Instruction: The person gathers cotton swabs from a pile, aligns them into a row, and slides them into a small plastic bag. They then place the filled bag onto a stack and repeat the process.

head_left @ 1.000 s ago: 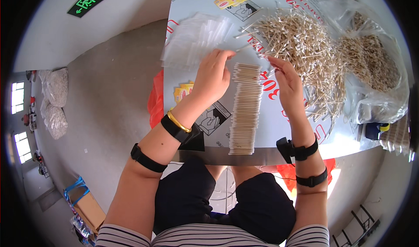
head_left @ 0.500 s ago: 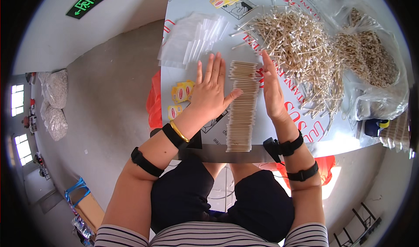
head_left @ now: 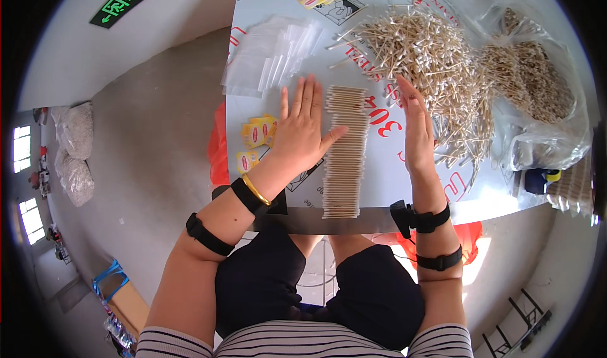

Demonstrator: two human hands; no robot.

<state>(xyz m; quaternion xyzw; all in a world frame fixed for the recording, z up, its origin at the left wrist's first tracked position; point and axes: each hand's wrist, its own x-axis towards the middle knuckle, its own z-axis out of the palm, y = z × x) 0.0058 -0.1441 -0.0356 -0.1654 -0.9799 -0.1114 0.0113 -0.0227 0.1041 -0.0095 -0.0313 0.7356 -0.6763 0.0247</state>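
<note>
Item: row of cotton swabs [head_left: 344, 150] on counter [head_left: 379, 187]. Your left hand [head_left: 302, 129] and right hand [head_left: 416, 125], both grips flat-open and empty, flank it; step: squaring. Next likely needs even inward pressure.

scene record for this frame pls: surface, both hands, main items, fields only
surface: pale table with red print
left hand: open, flat, thumb touching the left edge of the swab row
right hand: open, on edge, right of the row, apart from it
swab row: cotton swabs laid side by side in a long column
loose pile: swabs, right of centre
clear bag: more swabs, far right
small clear bags: stacked, upper left
</note>
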